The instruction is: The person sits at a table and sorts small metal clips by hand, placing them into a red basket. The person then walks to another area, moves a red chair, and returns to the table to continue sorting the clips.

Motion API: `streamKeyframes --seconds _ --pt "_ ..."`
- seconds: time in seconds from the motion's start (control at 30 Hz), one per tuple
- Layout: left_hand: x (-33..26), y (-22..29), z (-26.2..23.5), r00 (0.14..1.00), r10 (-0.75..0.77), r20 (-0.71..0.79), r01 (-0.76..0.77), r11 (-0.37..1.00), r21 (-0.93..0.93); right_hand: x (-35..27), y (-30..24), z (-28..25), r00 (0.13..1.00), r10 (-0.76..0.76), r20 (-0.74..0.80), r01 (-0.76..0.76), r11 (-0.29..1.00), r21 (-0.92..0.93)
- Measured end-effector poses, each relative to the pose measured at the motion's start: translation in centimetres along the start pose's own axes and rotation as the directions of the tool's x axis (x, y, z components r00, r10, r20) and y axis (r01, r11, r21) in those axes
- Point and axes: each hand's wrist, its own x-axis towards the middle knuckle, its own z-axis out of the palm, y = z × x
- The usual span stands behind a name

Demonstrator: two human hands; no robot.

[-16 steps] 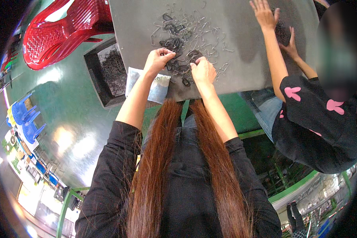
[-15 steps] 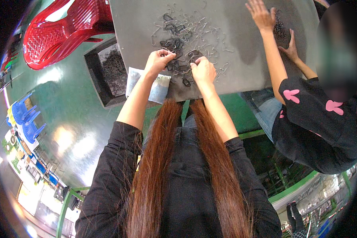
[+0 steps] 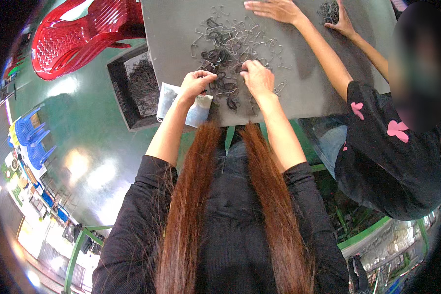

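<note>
On the grey table (image 3: 299, 93) lies a loose pile of bent wire clips (image 3: 250, 41), silvery ones mixed with black looped pieces (image 3: 219, 55). My left hand (image 3: 197, 83) is closed in a pinch at the pile's near left side; what its fingertips hold is too small to tell. To the right of the black pieces, my right hand (image 3: 258, 77) is also pinched closed, with something dark and small at its fingertips. A single black piece (image 3: 232, 104) sits near the table edge between my wrists. Under my left wrist is a pale blue and white packet (image 3: 197, 111).
At right a co-worker in a black top reaches over the table, one hand (image 3: 274, 10) flat, the other (image 3: 342, 22) at a dark heap of wire pieces (image 3: 328, 12). A black crate (image 3: 122, 93) of wire pieces stands left of the table, near a red plastic chair (image 3: 83, 36).
My right hand has shifted slightly right, away from my left hand. The co-worker's near hand has swept left across the table, and the other hand has moved farther back with the dark heap.
</note>
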Motion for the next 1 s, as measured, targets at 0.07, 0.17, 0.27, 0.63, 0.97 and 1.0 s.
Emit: streamKeyframes --seconds 0.07,0.17,0.27,0.63,0.97,1.0 --pt "0.4 -0.2 0.0 1.000 -0.006 -0.006 0.006 1.000 -0.005 0.6 0.3 0.7 0.995 -0.039 0.092 0.045 0.997 -0.065" --pt "0.4 0.4 -0.1 1.000 -0.016 -0.007 0.016 1.000 -0.008 0.8 0.8 0.5 0.992 0.013 0.122 -0.036 0.982 0.186" --pt "0.7 0.7 -0.2 1.000 -0.015 0.003 0.015 0.998 -0.069 1.0 0.9 -2.4 0.906 0.148 0.397 -0.407 0.565 0.717" --pt "-2.2 11.9 3.0 0.875 0.481 -0.053 -0.404 0.786 0.467 7.4 -0.1 -5.0 0.867 -0.099 0.488 -0.475 -0.456 0.752" --pt "2.7 18.3 7.0 0.589 0.802 0.105 -0.500 0.259 0.826 14.0 -5.0 -5.8 0.837 -0.063 0.543 -0.466 -0.603 0.647" --pt "4.1 18.7 7.3 0.581 0.803 0.132 -0.486 0.212 0.848 15.2 -5.1 -6.3 0.844 -0.042 0.534 -0.446 -0.608 0.657"
